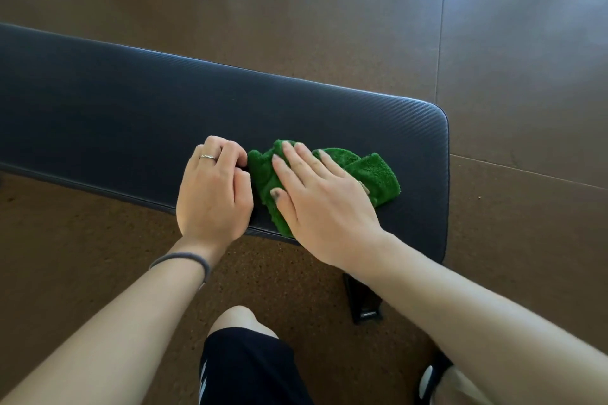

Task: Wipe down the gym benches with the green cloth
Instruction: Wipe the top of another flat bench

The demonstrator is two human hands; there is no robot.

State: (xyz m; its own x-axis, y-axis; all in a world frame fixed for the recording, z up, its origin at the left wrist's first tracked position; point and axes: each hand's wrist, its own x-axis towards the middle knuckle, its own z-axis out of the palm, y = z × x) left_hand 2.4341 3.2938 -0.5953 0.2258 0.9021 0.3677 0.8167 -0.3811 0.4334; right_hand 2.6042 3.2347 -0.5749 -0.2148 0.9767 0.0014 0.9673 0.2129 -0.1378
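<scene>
A long black padded gym bench (131, 102) runs from the left edge to its rounded right end. A crumpled green cloth (371, 171) lies on the pad near the front edge, close to that right end. My right hand (322, 204) lies flat on the cloth with straight fingers pressing it down. My left hand (214, 191) sits just left of the cloth with curled fingers; its fingertips meet the cloth's left edge, but whether they pinch it is hidden.
Brown floor tiles (362, 26) surround the bench. A black bench foot (362, 302) stands on the floor under my right forearm. My knee in black shorts (243, 362) is at the bottom centre, and a shoe (434, 378) at the bottom right.
</scene>
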